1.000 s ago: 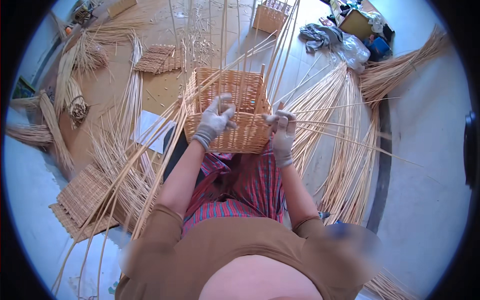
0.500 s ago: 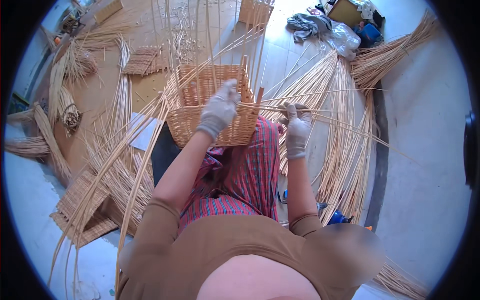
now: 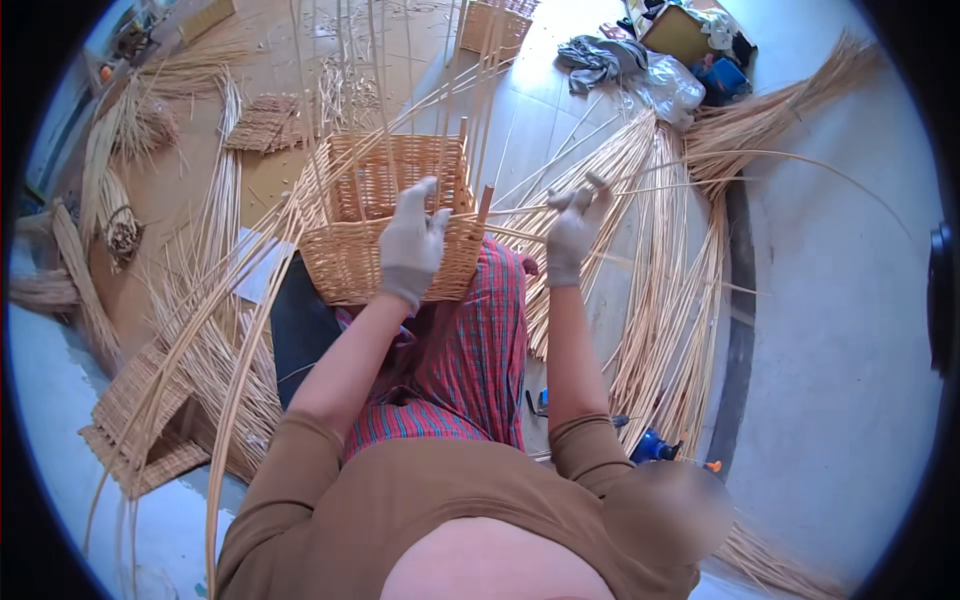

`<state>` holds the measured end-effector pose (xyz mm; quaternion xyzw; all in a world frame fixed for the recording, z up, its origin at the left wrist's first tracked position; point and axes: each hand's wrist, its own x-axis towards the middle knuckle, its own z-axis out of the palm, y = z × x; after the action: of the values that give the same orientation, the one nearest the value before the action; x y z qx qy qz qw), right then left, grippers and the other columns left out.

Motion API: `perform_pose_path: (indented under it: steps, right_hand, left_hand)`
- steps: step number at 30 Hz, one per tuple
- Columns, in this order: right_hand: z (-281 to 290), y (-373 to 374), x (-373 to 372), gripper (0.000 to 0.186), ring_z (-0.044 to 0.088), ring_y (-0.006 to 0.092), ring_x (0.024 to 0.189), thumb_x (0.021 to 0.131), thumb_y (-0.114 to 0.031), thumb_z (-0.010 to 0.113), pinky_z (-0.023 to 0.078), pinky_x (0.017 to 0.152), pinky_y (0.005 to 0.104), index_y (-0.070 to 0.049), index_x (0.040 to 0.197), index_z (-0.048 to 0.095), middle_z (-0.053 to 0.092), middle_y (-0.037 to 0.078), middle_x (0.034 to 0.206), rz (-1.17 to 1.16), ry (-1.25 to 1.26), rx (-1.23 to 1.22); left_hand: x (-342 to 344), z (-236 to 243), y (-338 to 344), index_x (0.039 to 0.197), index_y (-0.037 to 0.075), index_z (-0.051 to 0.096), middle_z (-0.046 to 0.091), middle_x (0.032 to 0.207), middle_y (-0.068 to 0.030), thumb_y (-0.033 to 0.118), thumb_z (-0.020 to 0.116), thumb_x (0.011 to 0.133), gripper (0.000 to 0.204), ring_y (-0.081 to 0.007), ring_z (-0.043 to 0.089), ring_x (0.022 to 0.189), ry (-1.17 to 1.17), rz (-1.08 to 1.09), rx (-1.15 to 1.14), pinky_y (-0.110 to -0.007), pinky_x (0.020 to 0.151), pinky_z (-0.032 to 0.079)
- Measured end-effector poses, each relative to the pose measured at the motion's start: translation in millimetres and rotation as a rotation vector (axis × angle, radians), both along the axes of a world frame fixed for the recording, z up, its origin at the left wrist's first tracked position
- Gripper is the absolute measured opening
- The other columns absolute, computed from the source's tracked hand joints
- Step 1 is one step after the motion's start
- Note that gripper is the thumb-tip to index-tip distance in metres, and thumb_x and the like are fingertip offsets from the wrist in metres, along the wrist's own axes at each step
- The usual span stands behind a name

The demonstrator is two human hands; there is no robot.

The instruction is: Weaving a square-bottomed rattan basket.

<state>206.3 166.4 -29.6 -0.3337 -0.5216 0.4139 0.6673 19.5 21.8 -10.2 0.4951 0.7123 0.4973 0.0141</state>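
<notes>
A half-woven wicker basket [image 3: 335, 262] rests on my lap, with long upright stakes rising from its walls and loose canes trailing off to the left. My left hand [image 3: 411, 245], in a pale work glove, is against the basket's front wall, fingers stretched upward and thumb apart. Off the basket's right corner, my right hand [image 3: 573, 235], gloved too, is raised with bent fingers around a long thin cane [image 3: 800, 158]. That cane arcs away to the right. Other weaving canes [image 3: 520, 232] stick out between the basket corner and the right hand.
Bundles of loose canes [image 3: 655, 300] fan over the floor at right, more [image 3: 225, 380] at left. Woven panels [image 3: 150, 415] lie lower left, others [image 3: 265, 122] farther back. A finished-looking basket [image 3: 495, 28] stands at the back, near grey cloth [image 3: 600, 62] and a plastic bag [image 3: 668, 90].
My right hand has lifted up and swung a cane into a higher arc. The left hand has dropped from the basket's rim to its front wall. The whole view has shifted slightly.
</notes>
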Motion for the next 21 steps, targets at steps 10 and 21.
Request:
perform_pose_path:
  steps: [10, 21]
  right_hand:
    - [34.1, -73.1, 7.1, 0.057, 0.051, 0.0112, 0.066, 0.095, 0.011, 0.042, 0.057, 0.069, 0.0337, -0.007, 0.149, 0.051, 0.051, 0.000, 0.078, 0.044, 0.032, 0.020]
    - [30.3, -39.2, -36.3, 0.054, 0.069, 0.0212, 0.099, 0.087, -0.031, 0.086, 0.056, 0.089, 0.0381, -0.005, 0.130, 0.066, 0.069, 0.011, 0.108, 0.402, -0.623, -0.310]
  left_hand:
    - [4.4, -40.1, 12.4, 0.169, 0.014, 0.028, 0.066, 0.100, -0.0022, 0.016, 0.065, 0.092, 0.086, -0.0236, 0.066, 0.091, 0.623, -0.306, -0.019, -0.044, 0.089, 0.048]
    - [-19.5, -44.4, -15.7, 0.141, 0.003, 0.060, 0.071, 0.121, -0.0097, 0.030, 0.054, 0.113, 0.039, -0.0211, 0.070, 0.108, -0.912, -0.308, 0.332, -0.038, 0.101, 0.056]
